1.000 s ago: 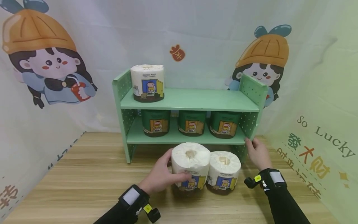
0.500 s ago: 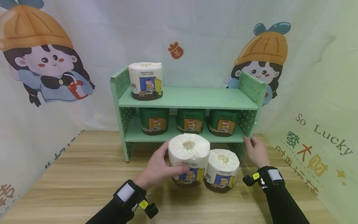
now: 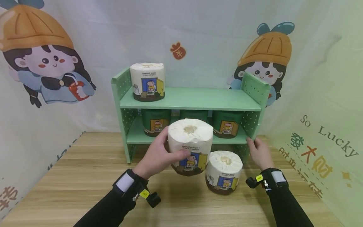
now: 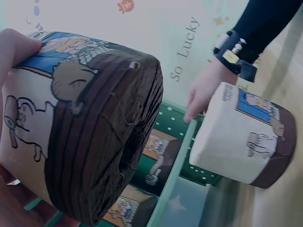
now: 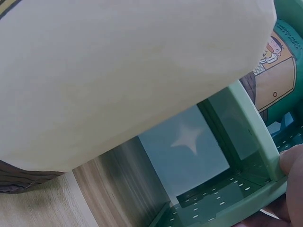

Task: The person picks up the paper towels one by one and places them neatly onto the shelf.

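The person's left grip (image 3: pixel 158 156) was curled round a white paper roll (image 3: pixel 194 138), its thumb across the printed front, and held it clear of the desk (image 3: pixel 82 179), before the lower tier of a green shelf unit (image 3: pixel 195 99). The right grip (image 3: pixel 259 154) pinched the lower tier's near right corner. The likeliest trouble was a slip: the broad roll filled the left grip, so a slack thumb on the wrapper could let it drop, perhaps onto the standing white roll (image 3: pixel 225 176) just to its right on the desk, which could topple if struck. The held roll hung so close to the lower tier in the head view that too low or too far a swing might catch the front edge or nudge the stock behind, and an uneven pull by the right grip could skew the whole unit. As for what the unit held, the lower tier carried three green rolls in a row, the left one (image 3: pixel 156 124) and the right one (image 3: pixel 227 124) showing well, the middle one (image 3: pixel 194 114) mostly hidden, while the upper tier bore a single white-wrapped roll (image 3: pixel 148 83) upright at its left end
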{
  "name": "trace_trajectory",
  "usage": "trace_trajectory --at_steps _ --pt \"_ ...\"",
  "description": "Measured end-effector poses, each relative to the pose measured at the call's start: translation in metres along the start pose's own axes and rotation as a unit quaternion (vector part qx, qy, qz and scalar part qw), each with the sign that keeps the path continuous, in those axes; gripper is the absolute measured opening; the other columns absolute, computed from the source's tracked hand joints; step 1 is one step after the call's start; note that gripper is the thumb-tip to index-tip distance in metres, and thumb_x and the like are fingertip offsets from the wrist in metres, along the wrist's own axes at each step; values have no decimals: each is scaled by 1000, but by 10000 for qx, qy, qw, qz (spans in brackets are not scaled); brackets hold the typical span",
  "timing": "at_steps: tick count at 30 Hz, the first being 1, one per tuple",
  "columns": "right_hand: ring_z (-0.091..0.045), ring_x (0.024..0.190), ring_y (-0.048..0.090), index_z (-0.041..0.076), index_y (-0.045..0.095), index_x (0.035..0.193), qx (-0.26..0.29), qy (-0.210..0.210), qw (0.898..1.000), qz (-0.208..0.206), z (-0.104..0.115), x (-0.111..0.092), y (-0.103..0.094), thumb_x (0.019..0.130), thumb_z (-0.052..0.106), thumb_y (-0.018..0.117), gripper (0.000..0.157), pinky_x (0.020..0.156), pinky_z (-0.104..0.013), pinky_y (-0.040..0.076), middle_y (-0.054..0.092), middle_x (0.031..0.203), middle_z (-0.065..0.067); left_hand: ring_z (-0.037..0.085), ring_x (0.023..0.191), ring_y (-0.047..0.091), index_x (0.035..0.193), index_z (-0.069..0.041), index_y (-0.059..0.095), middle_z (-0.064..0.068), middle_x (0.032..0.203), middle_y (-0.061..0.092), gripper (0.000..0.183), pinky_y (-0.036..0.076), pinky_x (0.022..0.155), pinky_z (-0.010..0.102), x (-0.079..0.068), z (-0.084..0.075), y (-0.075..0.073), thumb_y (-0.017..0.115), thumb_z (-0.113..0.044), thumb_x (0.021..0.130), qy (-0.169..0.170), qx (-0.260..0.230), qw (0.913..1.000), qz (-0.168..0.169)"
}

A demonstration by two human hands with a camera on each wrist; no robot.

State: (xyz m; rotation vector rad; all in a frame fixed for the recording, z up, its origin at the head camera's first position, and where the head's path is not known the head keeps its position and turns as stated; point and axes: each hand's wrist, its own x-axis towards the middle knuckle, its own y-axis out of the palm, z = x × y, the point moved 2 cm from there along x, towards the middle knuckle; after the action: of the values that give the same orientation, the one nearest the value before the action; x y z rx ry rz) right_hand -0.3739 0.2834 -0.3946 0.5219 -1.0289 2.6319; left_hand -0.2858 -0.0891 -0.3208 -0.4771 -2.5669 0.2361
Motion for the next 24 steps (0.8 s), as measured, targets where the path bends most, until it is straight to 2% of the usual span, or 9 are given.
trace_trajectory --at_steps 3,7,11,16,21,24 --pt "-26 65 50 -2 61 117 6 -12 10000 9 1 0 0 109 36 39 45 49 -33 39 59 80 -18 19 110 56 144 -29 39 -2 128 53 76 54 82 51 6 -7 -4 80 -32 81 84 56 9999 -78" --pt "-30 75 54 -4 60 120 10 -41 10000 29 2 0 -1 109 33 39 44 55 -34 42 63 92 -22 20 110 56 145 -24 36 0 128 53 78 55 82 49 14 -18 -8 79 -33 81 215 75 9995 -231" --pt "-32 82 56 -4 59 124 6 -36 10000 24 2 -1 -1 110 33 38 45 57 -35 43 64 101 -26 22 109 58 143 -14 31 8 128 53 78 54 86 47 23 -33 -10 77 -27 82 381 -273 9984 -304" --pt "-33 83 57 -4 58 126 -22 4 10000 -20 1 -1 -1 109 33 38 46 58 -35 44 64 104 -26 23 108 59 141 -12 32 8 127 55 74 55 86 44 39 -39 -16 76 -26 84 703 -413 9960 -367" --pt "-32 82 57 -4 59 125 -32 -119 9999 -51 0 1 -1 109 33 39 45 61 -37 44 65 102 -25 20 108 59 143 -10 30 8 128 55 71 55 87 45 49 -54 -21 72 -22 87 584 -327 9960 -594" --pt "-33 86 57 -4 59 126 -17 -162 9999 -17 0 1 -1 109 33 39 46 65 -41 46 65 105 -26 20 107 59 141 -7 31 10 128 55 68 54 87 46 50 -70 -21 70 -21 87 559 -226 9954 -738"
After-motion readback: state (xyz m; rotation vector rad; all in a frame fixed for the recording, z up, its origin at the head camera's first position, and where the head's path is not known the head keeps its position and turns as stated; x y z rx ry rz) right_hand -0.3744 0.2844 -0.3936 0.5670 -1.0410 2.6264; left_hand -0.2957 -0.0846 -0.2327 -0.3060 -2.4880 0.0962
